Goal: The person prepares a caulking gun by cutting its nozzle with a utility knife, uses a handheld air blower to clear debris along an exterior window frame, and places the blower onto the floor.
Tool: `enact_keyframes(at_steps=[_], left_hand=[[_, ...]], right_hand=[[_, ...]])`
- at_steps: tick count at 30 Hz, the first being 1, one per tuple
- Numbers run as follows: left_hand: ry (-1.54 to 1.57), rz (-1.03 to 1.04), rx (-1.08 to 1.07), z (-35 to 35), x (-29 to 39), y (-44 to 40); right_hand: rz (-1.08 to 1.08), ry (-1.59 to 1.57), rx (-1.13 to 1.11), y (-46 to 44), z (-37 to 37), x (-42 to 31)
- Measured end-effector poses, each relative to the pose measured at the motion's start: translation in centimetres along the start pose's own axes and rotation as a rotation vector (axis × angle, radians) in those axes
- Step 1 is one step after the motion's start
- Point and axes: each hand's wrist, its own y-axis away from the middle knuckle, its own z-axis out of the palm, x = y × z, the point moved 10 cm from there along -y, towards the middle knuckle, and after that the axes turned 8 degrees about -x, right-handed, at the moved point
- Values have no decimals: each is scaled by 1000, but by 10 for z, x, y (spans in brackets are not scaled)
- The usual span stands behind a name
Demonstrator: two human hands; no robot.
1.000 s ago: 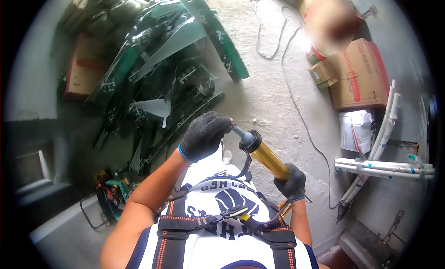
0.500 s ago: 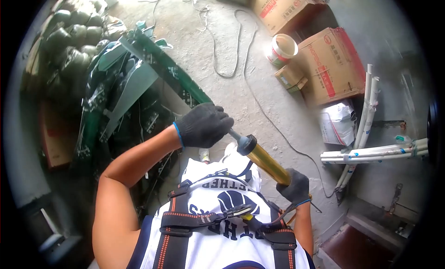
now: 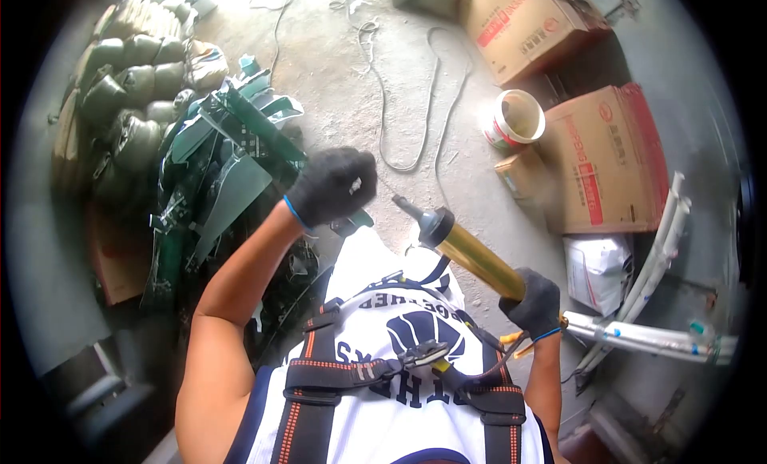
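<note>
A caulking gun [image 3: 483, 262] with a gold-coloured barrel and a dark front collar slants across my front, its grey nozzle [image 3: 407, 207] aimed up and left. My right hand [image 3: 531, 304], in a black glove, is closed round its rear end; the handle is mostly hidden. My left hand [image 3: 331, 186], also black-gloved, is a closed fist left of the nozzle tip and apart from it. A small white spot shows on its fingers. Whatever it may hold is hidden.
Green scrap panels [image 3: 232, 192] lie left, beside stacked bundles [image 3: 132, 88]. At right are cardboard boxes [image 3: 611, 164], a white bucket [image 3: 515, 118], a white bag [image 3: 598, 272] and white pipes [image 3: 655, 336]. A cable [image 3: 435, 88] snakes over the dusty floor [image 3: 327, 72]. I wear a strapped harness [image 3: 311, 384].
My left hand has come off the nozzle and moved up and left, now closed in a fist. The caulking gun, still in my right hand, appears slightly lower and further right as the view shifts.
</note>
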Motion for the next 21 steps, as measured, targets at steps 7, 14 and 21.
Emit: enact_keyframes(at_steps=[7, 14, 21], left_hand=[[70, -93, 150, -66, -88, -65], [-86, -103, 219, -122, -254, -136], [-585, -461, -143, -207, -434, -176]], right_hand=[[-143, 62, -19, -156, -64, 0], [-274, 32, 136, -313, -102, -21], [-346, -56, 213, -467, -137, -44]])
